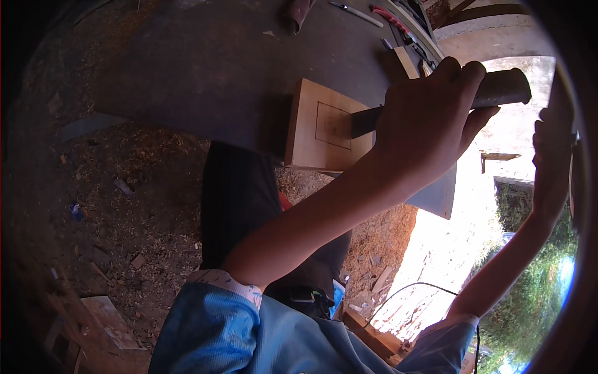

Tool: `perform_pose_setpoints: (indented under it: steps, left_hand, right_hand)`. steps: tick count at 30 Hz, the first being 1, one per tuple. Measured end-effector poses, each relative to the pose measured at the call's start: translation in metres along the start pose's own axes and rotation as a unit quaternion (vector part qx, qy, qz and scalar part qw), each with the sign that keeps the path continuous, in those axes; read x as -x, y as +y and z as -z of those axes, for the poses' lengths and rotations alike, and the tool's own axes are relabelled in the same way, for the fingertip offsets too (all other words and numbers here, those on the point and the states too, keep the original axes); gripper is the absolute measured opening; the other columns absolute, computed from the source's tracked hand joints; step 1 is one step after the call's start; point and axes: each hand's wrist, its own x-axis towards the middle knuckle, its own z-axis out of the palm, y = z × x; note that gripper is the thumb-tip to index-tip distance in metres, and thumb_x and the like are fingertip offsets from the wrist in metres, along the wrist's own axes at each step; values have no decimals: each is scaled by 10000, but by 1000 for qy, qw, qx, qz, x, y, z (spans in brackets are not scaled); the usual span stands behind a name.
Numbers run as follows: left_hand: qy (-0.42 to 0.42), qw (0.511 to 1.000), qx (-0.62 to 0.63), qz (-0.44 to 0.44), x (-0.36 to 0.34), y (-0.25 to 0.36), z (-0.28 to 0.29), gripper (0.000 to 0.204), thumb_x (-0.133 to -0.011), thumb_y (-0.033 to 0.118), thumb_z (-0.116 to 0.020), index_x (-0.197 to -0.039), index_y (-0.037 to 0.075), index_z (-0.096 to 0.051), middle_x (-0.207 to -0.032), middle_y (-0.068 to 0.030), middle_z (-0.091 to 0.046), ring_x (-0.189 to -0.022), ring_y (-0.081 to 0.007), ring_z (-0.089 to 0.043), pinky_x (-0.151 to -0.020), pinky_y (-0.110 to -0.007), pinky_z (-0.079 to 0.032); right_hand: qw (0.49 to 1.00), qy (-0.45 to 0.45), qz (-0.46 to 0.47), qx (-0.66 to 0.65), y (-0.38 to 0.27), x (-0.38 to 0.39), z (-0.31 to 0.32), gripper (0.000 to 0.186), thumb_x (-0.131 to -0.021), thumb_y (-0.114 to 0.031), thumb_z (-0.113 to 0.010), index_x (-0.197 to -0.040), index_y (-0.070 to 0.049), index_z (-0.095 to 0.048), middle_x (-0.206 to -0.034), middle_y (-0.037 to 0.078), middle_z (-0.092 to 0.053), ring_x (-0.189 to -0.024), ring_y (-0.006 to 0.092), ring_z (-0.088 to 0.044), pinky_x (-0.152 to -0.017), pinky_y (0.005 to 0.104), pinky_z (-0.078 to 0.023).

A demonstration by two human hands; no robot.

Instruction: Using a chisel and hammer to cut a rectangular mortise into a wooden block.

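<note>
My left hand (430, 124) grips a chisel with a thick dark handle (503, 87); its dark blade (364, 119) rests on a pale wooden board (299, 134) marked with a drawn rectangle. The board lies at the edge of a dark work table (205, 62). My right hand (550, 156) is raised at the far right, fingers closed round a long object at the rim of the picture, too dim and cut off to name.
A pencil-like tool (358, 14), red-handled tool (392, 20), dark cloth (299, 12) and wood pieces (405, 62) sit along the table's back. Wood shavings and offcuts (137, 262) cover the ground. A black cable (423, 283) loops at the lower right, near sunlit ground.
</note>
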Motion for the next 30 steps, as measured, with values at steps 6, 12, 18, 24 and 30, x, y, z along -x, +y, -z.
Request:
perform_pose_setpoints:
  steps: [6,12,18,24,30]
  left_hand:
    - [0,1000,8,-9,-2,-6,3,326,-913,302,-723,-1078,52,-594,-877,-119,-652,-657,-289,-694,-561,-404,-550]
    - [-10,1000,3,-21,-6,0,-1,328,-905,304,-732,-1072,55,-598,-887,-122,-661,-689,-300,-710,-569,-407,-559]
    - [-5,1000,0,-5,-9,-3,10,359,-913,324,-728,-1117,56,-604,-927,-140,-685,-727,-310,-723,-587,-411,-574]
    - [-50,997,-50,-10,1,-7,7,405,-917,373,-738,-1163,60,-661,-984,-130,-738,-795,-285,-745,-693,-378,-586]
    - [-133,989,-52,-46,10,-6,2,432,-914,402,-734,-1162,57,-659,-1002,-127,-738,-799,-281,-747,-703,-375,-598]
  right_hand:
    - [985,29,-128,-108,-8,-12,20,672,-975,-346,-594,-1562,-133,-345,-1460,135,-525,-1256,277,-555,-1042,450,-457]
    - [986,-10,-109,-124,11,-3,29,625,-1011,-466,-546,-1522,-152,-371,-1430,133,-539,-1181,276,-599,-938,426,-543]
    - [942,-150,-170,-247,16,43,-9,580,-1098,-401,-372,-1591,-104,-297,-1506,191,-487,-1400,296,-488,-1152,436,-425]
    - [964,-99,-242,-56,7,100,-25,612,-1097,-426,-360,-1604,-96,-266,-1444,176,-534,-1272,217,-582,-1038,349,-483]
    - [897,-56,-246,-364,-17,178,-44,615,-1084,-393,-428,-1598,-98,-263,-1148,146,-629,-883,126,-593,-726,234,-460]
